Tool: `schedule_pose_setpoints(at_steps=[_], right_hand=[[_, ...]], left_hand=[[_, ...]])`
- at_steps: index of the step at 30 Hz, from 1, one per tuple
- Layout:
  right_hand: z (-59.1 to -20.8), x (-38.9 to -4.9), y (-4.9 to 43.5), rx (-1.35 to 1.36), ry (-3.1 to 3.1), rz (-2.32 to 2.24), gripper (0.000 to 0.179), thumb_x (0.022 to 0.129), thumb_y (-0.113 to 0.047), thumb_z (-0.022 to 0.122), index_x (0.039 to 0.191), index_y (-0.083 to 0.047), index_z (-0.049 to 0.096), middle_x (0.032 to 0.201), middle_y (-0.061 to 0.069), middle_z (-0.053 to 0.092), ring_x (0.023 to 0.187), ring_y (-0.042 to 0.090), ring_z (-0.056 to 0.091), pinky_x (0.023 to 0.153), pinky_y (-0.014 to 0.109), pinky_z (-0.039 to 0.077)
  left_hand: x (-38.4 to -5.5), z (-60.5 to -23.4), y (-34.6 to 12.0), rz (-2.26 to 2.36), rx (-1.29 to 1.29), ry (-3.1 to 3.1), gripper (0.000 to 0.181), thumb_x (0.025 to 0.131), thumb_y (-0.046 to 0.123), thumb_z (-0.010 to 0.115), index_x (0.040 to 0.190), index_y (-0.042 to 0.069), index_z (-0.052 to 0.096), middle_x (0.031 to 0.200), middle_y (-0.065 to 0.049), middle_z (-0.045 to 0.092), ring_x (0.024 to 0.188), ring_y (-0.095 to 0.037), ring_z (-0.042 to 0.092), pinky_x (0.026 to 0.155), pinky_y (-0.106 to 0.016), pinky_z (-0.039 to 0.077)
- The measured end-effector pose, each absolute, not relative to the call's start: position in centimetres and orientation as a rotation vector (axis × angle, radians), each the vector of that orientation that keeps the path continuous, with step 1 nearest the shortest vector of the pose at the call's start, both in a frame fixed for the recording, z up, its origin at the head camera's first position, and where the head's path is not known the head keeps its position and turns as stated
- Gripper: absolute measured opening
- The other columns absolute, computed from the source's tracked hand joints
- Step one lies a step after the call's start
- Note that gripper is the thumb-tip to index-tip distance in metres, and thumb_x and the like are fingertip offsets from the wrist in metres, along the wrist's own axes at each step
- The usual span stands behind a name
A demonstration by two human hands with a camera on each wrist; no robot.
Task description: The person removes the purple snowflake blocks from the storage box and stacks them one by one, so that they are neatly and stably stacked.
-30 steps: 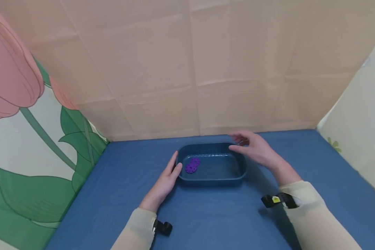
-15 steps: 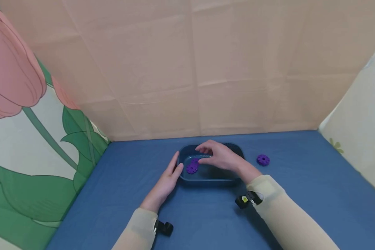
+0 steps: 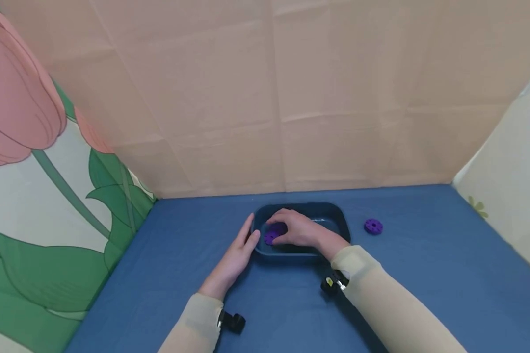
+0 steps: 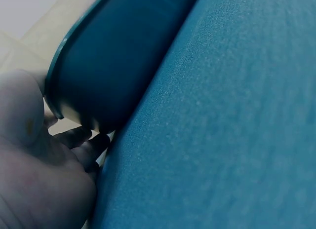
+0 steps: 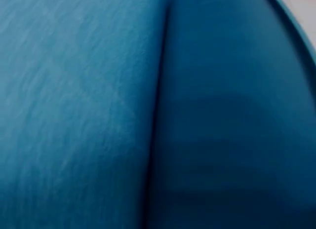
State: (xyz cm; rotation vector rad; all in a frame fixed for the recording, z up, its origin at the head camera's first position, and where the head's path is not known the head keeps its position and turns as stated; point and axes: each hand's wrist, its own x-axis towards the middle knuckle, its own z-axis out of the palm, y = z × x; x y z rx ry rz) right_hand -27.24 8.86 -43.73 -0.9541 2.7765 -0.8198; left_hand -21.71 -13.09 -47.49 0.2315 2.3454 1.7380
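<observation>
A dark blue tray [image 3: 342, 225] sits on the blue cloth in the head view. At its left end, my left hand [image 3: 233, 257] rests against the wall, fingers extended along the outside and thumb at the rim. The left wrist view shows fingertips [image 4: 91, 145] touching the outer wall of the tray [image 4: 113, 56]. My right hand [image 3: 298, 229] is inside the tray, thumb and fingers spread around purple flower-shaped discs [image 3: 270, 239], which it partly hides. Whether it touches them is unclear. Only the tray's wall [image 5: 222, 115] and cloth show in the right wrist view.
One purple disc [image 3: 373, 226] lies on the blue cloth [image 3: 424, 264] to the right of the tray. Beige paper [image 3: 274, 122] hangs behind the surface. A flower-patterned panel [image 3: 44, 206] stands at left, a pale panel [image 3: 516, 181] at right.
My right hand let go of a purple disc right of the tray, then moved left and down into the tray toward the discs there. The left hand has stayed at the left end.
</observation>
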Motion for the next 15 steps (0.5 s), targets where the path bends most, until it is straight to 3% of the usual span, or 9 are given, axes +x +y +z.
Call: schedule_pose_setpoints(at_steps=[10,15], right_hand=[[-44.36,-27.42,8.57,-0.943,2.781,-0.713,0.056,0.081,-0.032,0.084,0.132,-0.016,0.066,0.136,0.006,0.06,0.126,0.027,0.052,0.108,0.048,0.043],[-44.52,-27.48,8.51,-0.97,2.792,-0.672,0.058,0.081,-0.033,0.084,0.133,-0.015,0.065,0.137,0.008,0.059,0.127,0.029,0.052,0.108,0.049,0.043]], left_hand=[[-21.92,-47.59,-13.2,1.733,0.212,2.36,0.07,0.091,0.075,0.042,0.152,0.055,0.013,0.165,0.018,0.012,0.154,-0.015,0.006,0.124,-0.055,0.009],[-21.94,-47.5,-13.16,1.731,0.207,2.367,0.074,0.091,0.075,0.043,0.155,0.051,0.014,0.165,0.018,0.012,0.154,-0.015,0.007,0.123,-0.056,0.009]])
